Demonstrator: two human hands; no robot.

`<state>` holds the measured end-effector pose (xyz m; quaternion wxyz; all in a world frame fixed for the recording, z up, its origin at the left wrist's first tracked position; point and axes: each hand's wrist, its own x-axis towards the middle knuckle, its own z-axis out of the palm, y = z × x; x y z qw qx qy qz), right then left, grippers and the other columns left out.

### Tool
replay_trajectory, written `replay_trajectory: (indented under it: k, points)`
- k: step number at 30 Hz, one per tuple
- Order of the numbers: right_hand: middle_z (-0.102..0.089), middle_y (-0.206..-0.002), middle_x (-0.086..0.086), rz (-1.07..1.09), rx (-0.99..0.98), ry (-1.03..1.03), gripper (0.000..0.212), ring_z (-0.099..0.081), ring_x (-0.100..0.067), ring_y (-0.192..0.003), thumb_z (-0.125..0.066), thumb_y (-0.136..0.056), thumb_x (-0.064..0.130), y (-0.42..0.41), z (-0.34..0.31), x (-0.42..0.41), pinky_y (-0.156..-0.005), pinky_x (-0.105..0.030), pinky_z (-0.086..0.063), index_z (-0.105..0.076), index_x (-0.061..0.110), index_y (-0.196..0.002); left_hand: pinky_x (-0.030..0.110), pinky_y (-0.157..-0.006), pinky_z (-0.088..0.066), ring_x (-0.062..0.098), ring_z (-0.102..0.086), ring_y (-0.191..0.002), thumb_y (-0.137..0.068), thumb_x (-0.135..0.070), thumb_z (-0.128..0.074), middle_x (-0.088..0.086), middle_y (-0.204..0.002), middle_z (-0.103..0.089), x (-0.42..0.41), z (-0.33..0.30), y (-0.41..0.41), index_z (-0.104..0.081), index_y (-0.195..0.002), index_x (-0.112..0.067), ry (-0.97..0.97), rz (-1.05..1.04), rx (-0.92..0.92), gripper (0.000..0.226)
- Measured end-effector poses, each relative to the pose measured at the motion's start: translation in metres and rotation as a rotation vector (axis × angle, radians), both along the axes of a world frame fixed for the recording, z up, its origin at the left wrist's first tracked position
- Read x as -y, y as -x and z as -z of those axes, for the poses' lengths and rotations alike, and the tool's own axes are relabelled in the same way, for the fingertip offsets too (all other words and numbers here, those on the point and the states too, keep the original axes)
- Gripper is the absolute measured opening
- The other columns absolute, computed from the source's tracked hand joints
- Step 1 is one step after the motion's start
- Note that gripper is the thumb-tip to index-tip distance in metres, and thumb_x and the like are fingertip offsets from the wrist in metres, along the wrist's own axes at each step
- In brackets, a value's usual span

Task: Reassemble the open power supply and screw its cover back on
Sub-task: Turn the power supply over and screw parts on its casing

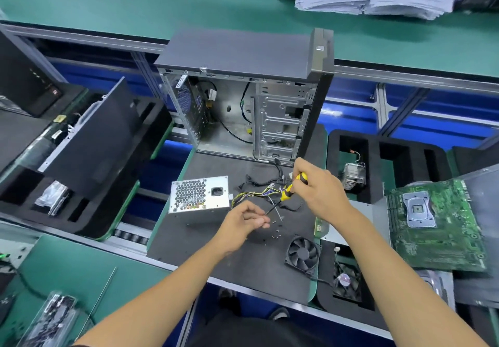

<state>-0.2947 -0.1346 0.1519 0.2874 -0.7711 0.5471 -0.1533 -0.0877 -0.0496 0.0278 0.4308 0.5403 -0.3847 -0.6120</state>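
With the right hand point(318, 187) gripping the screwdriver point(286, 194) and the left hand point(243, 221) pinching something at its tip, likely a screw, beside the PSU point(199, 194) on the counter point(243, 252), a slip could drop it among the loose screws point(276, 231).

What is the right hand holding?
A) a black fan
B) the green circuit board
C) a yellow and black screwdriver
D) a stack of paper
C: the right hand grips the yellow and black screwdriver by its handle, with the tip pointing toward the left hand.
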Motion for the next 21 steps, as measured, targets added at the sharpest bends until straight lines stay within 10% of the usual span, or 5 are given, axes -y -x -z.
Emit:
replay_trajectory:
  k: [21]
  points:
    - [-0.068,-0.068,0.012,-0.018,0.05,0.004,0.013,-0.067,-0.02,-0.08,-0.052,-0.087,0.017,-0.042,-0.038,0.006,-0.07,-0.039,-0.051,-0.046,0.027,-0.081,0.024,-0.078,-0.054,0.025,-0.075,-0.092,-0.097,0.005,-0.063,0.015,-0.096,-0.077,0.002,-0.029,-0.022,-0.057,-0.105,0.0,0.059,-0.049,-0.13,0.012]
